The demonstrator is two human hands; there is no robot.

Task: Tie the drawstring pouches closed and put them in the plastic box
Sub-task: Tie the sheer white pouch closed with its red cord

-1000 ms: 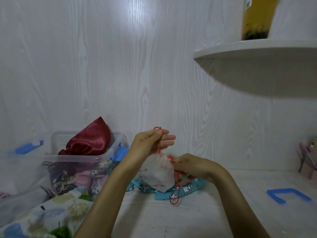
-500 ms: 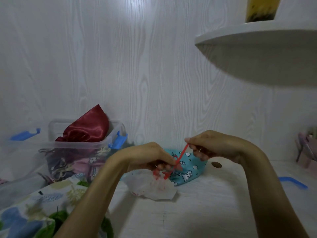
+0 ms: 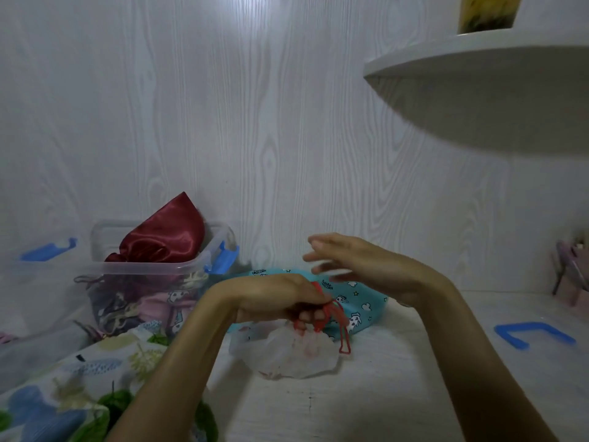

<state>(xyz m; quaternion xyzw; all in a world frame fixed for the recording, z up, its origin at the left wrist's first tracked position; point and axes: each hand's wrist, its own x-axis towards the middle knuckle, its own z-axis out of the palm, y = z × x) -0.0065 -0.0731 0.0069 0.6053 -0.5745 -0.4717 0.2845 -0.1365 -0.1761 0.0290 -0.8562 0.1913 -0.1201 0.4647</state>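
Plastic box (image 3: 140,272) — pouches (image 3: 165,237) inside

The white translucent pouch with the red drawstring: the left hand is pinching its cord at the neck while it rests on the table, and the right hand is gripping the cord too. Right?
Not quite. The head view shows the right hand open and lifted clear, fingers spread, holding nothing. The rest stands: the left hand pinches the red drawstring at the neck of the white translucent pouch, which rests on the table.
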